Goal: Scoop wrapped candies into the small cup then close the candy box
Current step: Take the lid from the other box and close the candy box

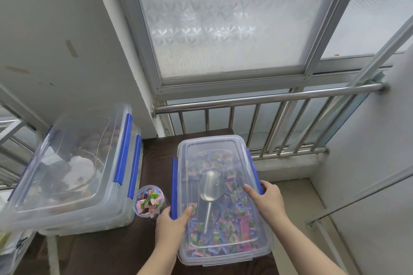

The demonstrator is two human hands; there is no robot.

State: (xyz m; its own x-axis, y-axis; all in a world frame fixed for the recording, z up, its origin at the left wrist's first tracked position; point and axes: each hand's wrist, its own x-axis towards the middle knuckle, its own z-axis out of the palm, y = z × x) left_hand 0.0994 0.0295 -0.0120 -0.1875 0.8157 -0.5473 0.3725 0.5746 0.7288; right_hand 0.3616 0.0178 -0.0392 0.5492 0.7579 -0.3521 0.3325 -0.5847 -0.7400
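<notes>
The clear candy box (223, 250) sits on a dark table with its transparent lid (214, 145) lying on top. Through the lid I see many wrapped candies and a metal scoop (210, 187) resting on them. My left hand (171, 223) grips the blue latch (173, 187) on the box's left side, thumb on the lid. My right hand (266, 198) holds the blue latch (252, 167) on the right side, fingers pressing the lid. A small clear cup (148, 202) holding wrapped candies stands left of the box, close to my left hand.
A larger clear box (73, 185) with blue latches and a tilted lid stands to the left, holding brown round items. A metal railing (268, 98) and a frosted window lie behind the table. The table's right edge runs just beside the candy box.
</notes>
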